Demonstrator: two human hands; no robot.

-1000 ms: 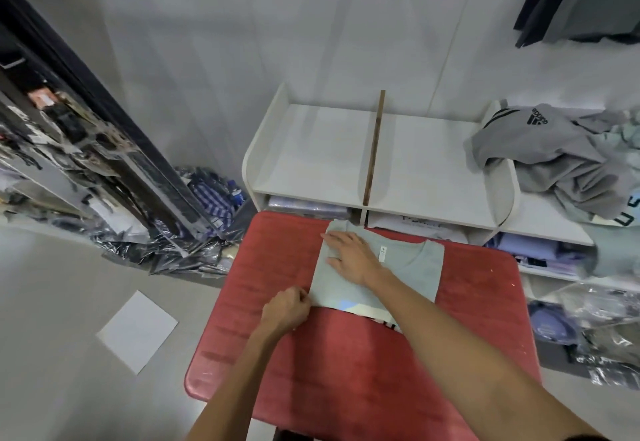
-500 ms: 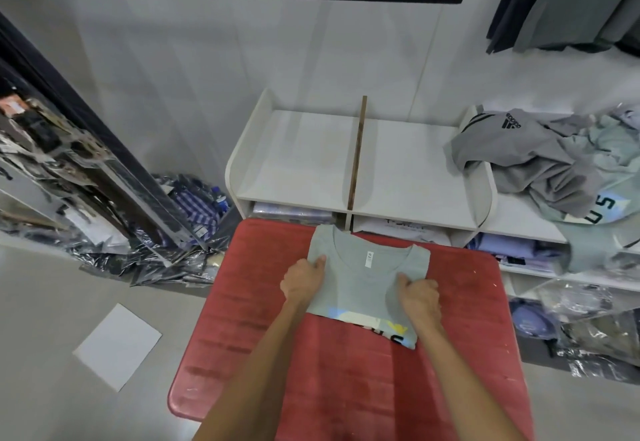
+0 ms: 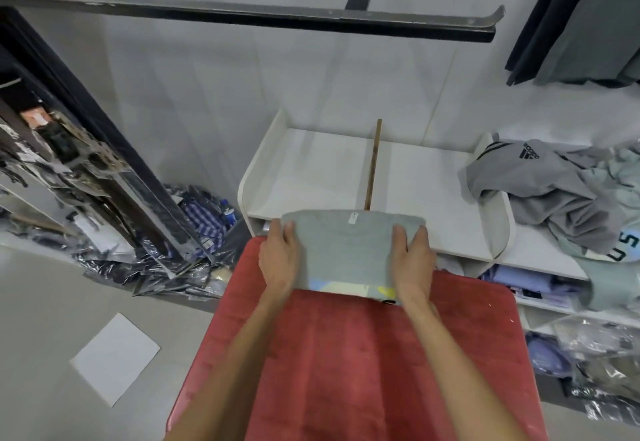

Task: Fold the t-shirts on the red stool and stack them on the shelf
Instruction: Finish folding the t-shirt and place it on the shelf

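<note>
Both hands, left (image 3: 278, 260) and right (image 3: 412, 260), now grip the folded shirt (image 3: 346, 250), lifted off the stool (image 3: 381, 354). Folding looks done; the shelf (image 3: 311, 177) comes next.

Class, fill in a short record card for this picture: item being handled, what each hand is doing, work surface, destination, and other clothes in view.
Item: folded grey t-shirt, white label at the collar, coloured print at its near edge
Left hand: grips the shirt's left side
Right hand: grips the shirt's right side
Work surface: red stool
Destination: white shelf, wooden divider down its middle
Other clothes: unfolded grey pile to the right
</note>
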